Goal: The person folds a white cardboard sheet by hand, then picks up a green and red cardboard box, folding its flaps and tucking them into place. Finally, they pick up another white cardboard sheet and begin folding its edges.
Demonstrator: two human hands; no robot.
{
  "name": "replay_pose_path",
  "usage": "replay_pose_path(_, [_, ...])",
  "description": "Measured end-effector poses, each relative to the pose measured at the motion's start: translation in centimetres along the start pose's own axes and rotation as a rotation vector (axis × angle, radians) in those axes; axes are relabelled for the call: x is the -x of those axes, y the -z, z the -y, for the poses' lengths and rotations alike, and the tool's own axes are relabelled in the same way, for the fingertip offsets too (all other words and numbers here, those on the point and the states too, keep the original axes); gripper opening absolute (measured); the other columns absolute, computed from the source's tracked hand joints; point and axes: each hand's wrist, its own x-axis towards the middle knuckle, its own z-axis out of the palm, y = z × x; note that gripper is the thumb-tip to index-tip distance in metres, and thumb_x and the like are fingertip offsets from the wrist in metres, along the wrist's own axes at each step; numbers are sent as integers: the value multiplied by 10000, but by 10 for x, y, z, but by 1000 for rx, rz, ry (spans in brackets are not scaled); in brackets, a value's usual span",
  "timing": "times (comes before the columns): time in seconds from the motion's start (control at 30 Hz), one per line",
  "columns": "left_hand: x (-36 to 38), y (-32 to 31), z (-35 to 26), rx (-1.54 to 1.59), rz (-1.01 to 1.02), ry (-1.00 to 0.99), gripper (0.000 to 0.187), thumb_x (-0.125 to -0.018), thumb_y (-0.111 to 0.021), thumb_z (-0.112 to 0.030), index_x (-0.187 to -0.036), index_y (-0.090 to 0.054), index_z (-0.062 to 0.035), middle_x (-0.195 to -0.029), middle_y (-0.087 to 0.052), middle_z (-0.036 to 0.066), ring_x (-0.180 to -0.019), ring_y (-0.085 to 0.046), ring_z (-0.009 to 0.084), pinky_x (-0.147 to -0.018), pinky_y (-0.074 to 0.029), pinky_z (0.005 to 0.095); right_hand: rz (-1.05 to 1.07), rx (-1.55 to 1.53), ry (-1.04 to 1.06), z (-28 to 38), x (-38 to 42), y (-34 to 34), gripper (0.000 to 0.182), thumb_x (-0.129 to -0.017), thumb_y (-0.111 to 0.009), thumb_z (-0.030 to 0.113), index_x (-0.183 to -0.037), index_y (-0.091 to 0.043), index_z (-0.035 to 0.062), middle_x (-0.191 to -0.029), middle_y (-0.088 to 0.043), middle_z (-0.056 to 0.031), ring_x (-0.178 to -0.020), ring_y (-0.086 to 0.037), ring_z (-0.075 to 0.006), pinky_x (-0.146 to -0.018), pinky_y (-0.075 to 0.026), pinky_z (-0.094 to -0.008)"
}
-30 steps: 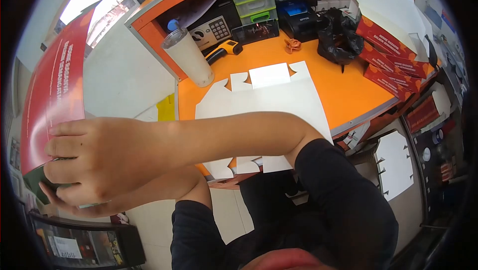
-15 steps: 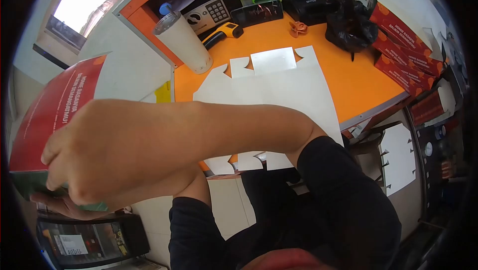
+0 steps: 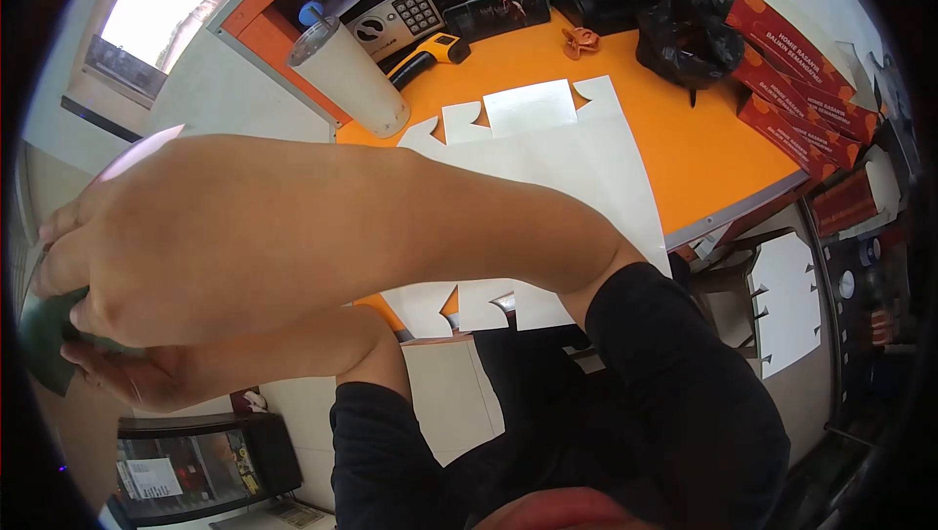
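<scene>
Far to the left, my right hand (image 3: pixel 147 237) reaches across with its fingers curled on a printed carton. My left hand (image 3: pixel 147 374) is below it, its fingers at the carton's lower side. The carton is mostly covered by the hands; its dark green part (image 3: pixel 49 342) and a pale, glaring upper edge (image 3: pixel 147 151) show. Under my right forearm lies a flat die-cut cardboard sheet (image 3: pixel 586 164), white side up, with notched flaps at its far and near edges. The forearm hides its middle.
The orange table (image 3: pixel 703 173) holds a tall tumbler (image 3: pixel 350 81), a yellow-black handheld tool (image 3: pixel 430 56), a phone (image 3: pixel 496 12), an orange clip (image 3: pixel 580 42) and a black plastic bag (image 3: pixel 689 37). Red printed cartons (image 3: pixel 796 71) are stacked right. More white cardboard (image 3: pixel 787 305) lies beyond the table edge.
The carton has turned and moved left; its red printed face, visible before, is now hidden or lost in glare. My right hand has moved up and left over it. The view has shifted slightly.
</scene>
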Motion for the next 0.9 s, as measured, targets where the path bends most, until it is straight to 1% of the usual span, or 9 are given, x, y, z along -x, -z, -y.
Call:
replay_pose_path(0.13, [-5, 6, -3, 93, 251, -38, 225, -831, -543, -26, -1052, -553, 14, -1060, -573, 138, -986, -543, 221, -837, -460, 342, -82, 39, 15, 2, -2, -3, 146, -718, -588, 84, -825, -680, 123, -986, -626, 4, -972, -579, -194, -736, -518, -304])
replay_pose_path(0.27, [13, -19, -10, -11, 224, -168, 117, -790, -578, -26, -898, -620, -3, -887, -566, 75, -891, -554, 154, -815, -434, 278, -74, 47, 117, -10, -5, -9, 187, -712, -598, 106, -866, -683, 166, -983, -627, 30, -970, -580, -180, -710, -523, -288])
replay_pose_path(0.37, [11, -17, -10, -35, 221, -246, 163, -786, -581, -55, -924, -608, 27, -878, -569, 86, -908, -557, 167, -822, -436, 288, -36, 57, 118, -9, -5, -5, 211, -708, -602, 114, -890, -684, 181, -970, -631, 38, -955, -583, -169, -671, -526, -281])
replay_pose_path(0.47, [4, -10, -11, -30, 113, -180, 203, -791, -565, -31, -973, -568, 60, -1013, -584, 171, -974, -554, 234, -866, -439, 345, -21, 80, 91, -8, -5, -5, 212, -705, -608, 121, -892, -686, 184, -959, -634, 40, -945, -585, -161, -647, -529, -282])
replay_pose_path(0.57, [-2, 7, -12, -59, 126, -35, 269, -784, -590, -76, -1009, -562, 68, -1019, -587, 166, -994, -550, 236, -871, -431, 336, -86, 97, 55, -5, -5, -12, 197, -704, -614, 119, -876, -687, 183, -954, -635, 41, -946, -584, -161, -645, -531, -280])
replay_pose_path(0.67, [-25, 37, -9, 12, 246, 162, 259, -786, -585, -60, -1013, -564, 63, -1025, -589, 145, -982, -555, 215, -842, -436, 313, -103, 151, 161, -11, -5, -13, 176, -707, -620, 121, -859, -687, 177, -946, -635, 42, -944, -584, -160, -644, -534, -281])
replay_pose_path(0.77, [-43, 57, -6, 85, 364, 359, 251, -789, -580, -45, -1018, -567, 58, -1031, -591, 124, -969, -561, 194, -813, -440, 289, -10, 147, 83, -8, -4, -2, 162, -708, -621, 123, -846, -687, 174, -929, -635, 45, -938, -584, -156, -641, -536, -281])
replay_pose_path(0.87, [-14, 15, 2, 48, 396, 21, 208, -794, -560, 5, -995, -573, 58, -1020, -594, 113, -926, -565, 172, -771, -446, 271, 73, 209, 55, -9, -4, 5, 151, -712, -617, 123, -837, -687, 171, -897, -638, 39, -927, -586, -154, -642, -536, -279])
replay_pose_path(0.9, [-11, 9, 0, 39, 399, 13, 199, -794, -556, 17, -987, -574, 61, -1013, -595, 111, -918, -564, 171, -763, -446, 269, 100, 209, 53, -10, -3, 8, 148, -712, -615, 121, -832, -686, 167, -888, -638, 35, -923, -588, -156, -645, -536, -279])
